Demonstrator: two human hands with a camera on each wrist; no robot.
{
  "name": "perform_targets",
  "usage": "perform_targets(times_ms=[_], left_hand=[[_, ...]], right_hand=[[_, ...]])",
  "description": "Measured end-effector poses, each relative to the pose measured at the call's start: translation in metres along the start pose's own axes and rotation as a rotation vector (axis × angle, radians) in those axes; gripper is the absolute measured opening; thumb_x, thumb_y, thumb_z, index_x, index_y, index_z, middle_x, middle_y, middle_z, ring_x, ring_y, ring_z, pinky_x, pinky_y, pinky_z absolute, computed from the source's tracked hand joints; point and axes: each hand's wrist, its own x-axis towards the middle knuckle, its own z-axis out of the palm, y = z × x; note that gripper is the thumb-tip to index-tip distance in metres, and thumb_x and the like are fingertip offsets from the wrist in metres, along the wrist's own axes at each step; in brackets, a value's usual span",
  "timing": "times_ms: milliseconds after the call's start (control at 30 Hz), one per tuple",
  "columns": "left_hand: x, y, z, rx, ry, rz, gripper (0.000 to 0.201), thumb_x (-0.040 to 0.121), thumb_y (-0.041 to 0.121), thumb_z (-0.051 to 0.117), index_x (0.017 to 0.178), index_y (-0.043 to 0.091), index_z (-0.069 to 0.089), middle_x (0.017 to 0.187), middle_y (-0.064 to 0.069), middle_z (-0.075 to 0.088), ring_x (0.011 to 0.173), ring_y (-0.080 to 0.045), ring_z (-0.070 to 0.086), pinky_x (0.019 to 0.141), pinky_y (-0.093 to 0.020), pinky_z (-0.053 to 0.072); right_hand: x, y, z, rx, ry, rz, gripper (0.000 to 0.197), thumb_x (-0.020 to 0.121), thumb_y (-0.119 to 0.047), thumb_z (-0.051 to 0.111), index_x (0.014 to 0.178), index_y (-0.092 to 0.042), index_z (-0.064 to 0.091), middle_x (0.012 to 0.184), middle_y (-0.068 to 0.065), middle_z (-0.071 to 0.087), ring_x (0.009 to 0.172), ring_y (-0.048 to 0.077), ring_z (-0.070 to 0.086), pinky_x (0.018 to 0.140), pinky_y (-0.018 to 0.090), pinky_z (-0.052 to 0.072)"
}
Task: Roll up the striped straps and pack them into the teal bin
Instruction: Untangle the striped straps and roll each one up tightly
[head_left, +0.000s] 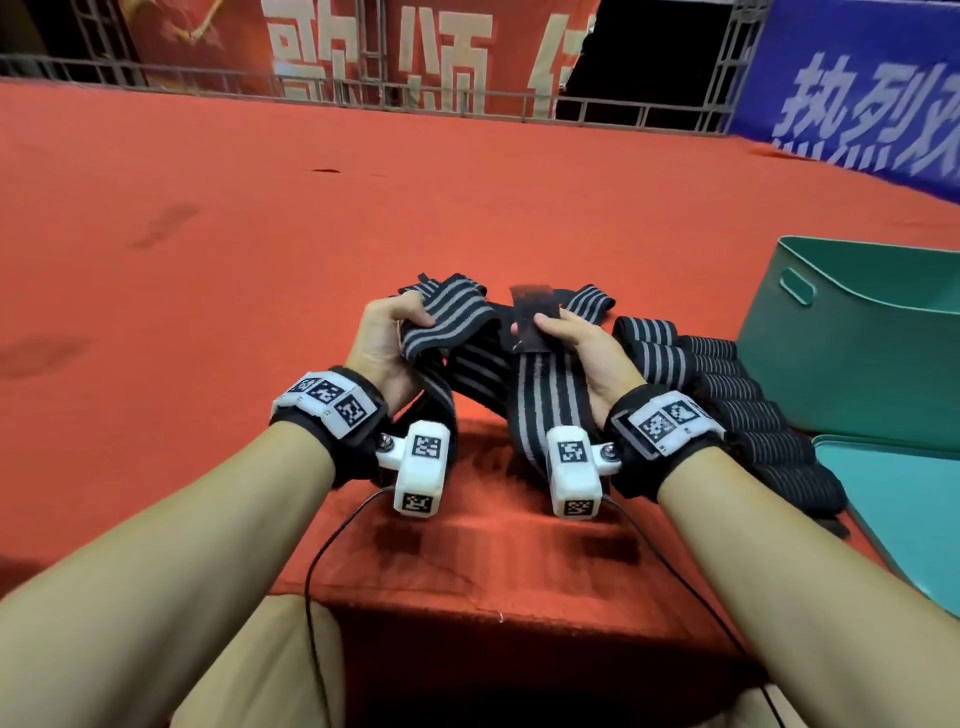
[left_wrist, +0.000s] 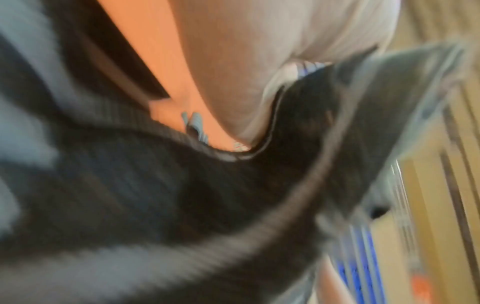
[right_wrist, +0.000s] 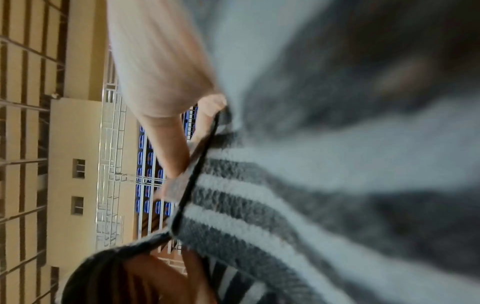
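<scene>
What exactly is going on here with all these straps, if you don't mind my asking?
A person is handling a long striped strap with both hands. The left hand grips a bunched section; the right hand pinches its dark end patch. It isn't rolled yet. Several rolled straps lie on the red cloth beside the teal bin.

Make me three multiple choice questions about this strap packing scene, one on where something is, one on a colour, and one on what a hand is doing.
1. Where is the teal bin?
A. To the person's right
B. To the person's left
C. On the person's lap

2. What colour is the cloth covering the table?
A. Blue
B. Red
C. White

3. What is the right hand doing?
A. Resting flat on the table
B. Reaching into the bin
C. Pinching the dark end of a striped strap

Answers: 1 A, the bin stands at the right edge of the head view. 2 B, the cloth is red all over. 3 C, thumb and fingers clamp the strap's dark tab.
</scene>
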Motion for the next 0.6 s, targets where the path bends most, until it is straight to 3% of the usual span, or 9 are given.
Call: perform_targets(times_ms=[67, 100, 233, 333, 367, 400, 467, 533, 600], left_hand=[[-0.004, -0.004, 0.005, -0.061, -0.049, -0.037, 0.023, 0.069, 0.0, 0.04, 0.079, 0.003, 0.06, 0.091, -0.013, 0.059, 0.082, -0.027, 0.062, 0.099, -0.033, 0.048], [-0.007, -0.006, 0.007, -0.071, -0.074, -0.05, 0.026, 0.068, 0.0, 0.041, 0.086, 0.005, 0.058, 0.093, -0.014, 0.059, 0.084, -0.028, 0.062, 0.101, -0.036, 0.05], [-0.01, -0.007, 0.01, -0.018, -0.072, -0.065, 0.035, 0.075, 0.0, 0.034, 0.1, 0.002, 0.059, 0.097, -0.017, 0.062, 0.078, -0.03, 0.066, 0.078, -0.036, 0.06], [0.0, -0.008, 0.009, 0.394, 0.137, 0.053, 0.034, 0.069, 0.0, 0.055, 0.102, 0.006, 0.06, 0.096, -0.016, 0.058, 0.074, -0.026, 0.063, 0.063, -0.027, 0.055], [0.003, -0.008, 0.005, 0.634, 0.209, 0.146, 0.038, 0.064, 0.002, 0.061, 0.1, 0.012, 0.062, 0.095, -0.012, 0.058, 0.078, -0.024, 0.062, 0.067, -0.027, 0.054], [0.005, -0.008, 0.001, 0.884, 0.247, 0.27, 0.044, 0.061, 0.007, 0.064, 0.104, 0.018, 0.066, 0.1, -0.006, 0.058, 0.091, -0.023, 0.061, 0.079, -0.03, 0.053], [0.005, -0.009, -0.002, 1.278, 0.082, 0.465, 0.06, 0.06, 0.02, 0.061, 0.119, 0.025, 0.068, 0.125, 0.0, 0.054, 0.125, -0.02, 0.047, 0.107, -0.032, 0.037], [0.001, -0.009, 0.001, 1.462, -0.161, 0.441, 0.078, 0.062, 0.03, 0.059, 0.139, 0.023, 0.059, 0.152, 0.001, 0.042, 0.144, -0.014, 0.03, 0.118, -0.031, 0.022], [0.0, -0.013, 0.006, 1.593, -0.281, 0.341, 0.098, 0.058, 0.048, 0.061, 0.152, 0.024, 0.046, 0.165, 0.002, 0.028, 0.152, -0.014, 0.02, 0.124, -0.036, 0.019]], right_hand=[[-0.006, -0.003, 0.005, 0.013, -0.041, 0.063, 0.017, 0.101, -0.01, 0.053, 0.108, -0.007, 0.068, 0.09, 0.009, 0.072, 0.076, 0.022, 0.071, 0.073, 0.031, 0.059], [-0.01, -0.003, 0.007, 0.018, -0.053, 0.095, 0.016, 0.1, -0.01, 0.053, 0.106, -0.006, 0.068, 0.087, 0.009, 0.072, 0.073, 0.022, 0.071, 0.071, 0.03, 0.06], [-0.009, 0.0, 0.008, -0.067, -0.015, 0.122, 0.011, 0.097, -0.009, 0.058, 0.102, -0.005, 0.068, 0.086, 0.012, 0.071, 0.071, 0.021, 0.07, 0.066, 0.028, 0.058], [-0.004, 0.003, 0.004, -0.166, 0.118, 0.029, 0.011, 0.092, -0.002, 0.065, 0.101, 0.0, 0.072, 0.088, 0.016, 0.074, 0.076, 0.026, 0.071, 0.069, 0.032, 0.06], [-0.002, 0.004, 0.002, -0.195, 0.171, 0.013, 0.007, 0.09, -0.002, 0.069, 0.095, 0.0, 0.075, 0.088, 0.016, 0.076, 0.078, 0.027, 0.072, 0.071, 0.033, 0.06], [-0.001, 0.003, 0.0, -0.223, 0.213, 0.008, 0.005, 0.088, -0.002, 0.073, 0.091, -0.001, 0.077, 0.09, 0.014, 0.078, 0.081, 0.028, 0.074, 0.074, 0.035, 0.061], [0.001, 0.002, -0.003, -0.257, 0.24, 0.015, 0.016, 0.083, -0.005, 0.077, 0.098, 0.001, 0.078, 0.098, 0.017, 0.078, 0.093, 0.034, 0.076, 0.086, 0.044, 0.061], [0.002, 0.0, -0.004, -0.264, 0.229, 0.029, 0.023, 0.083, -0.004, 0.076, 0.104, 0.005, 0.076, 0.101, 0.022, 0.077, 0.094, 0.036, 0.076, 0.087, 0.047, 0.062], [0.001, -0.003, -0.002, -0.282, 0.231, 0.025, 0.016, 0.085, -0.001, 0.073, 0.1, 0.005, 0.077, 0.097, 0.022, 0.077, 0.083, 0.032, 0.075, 0.075, 0.041, 0.063]])
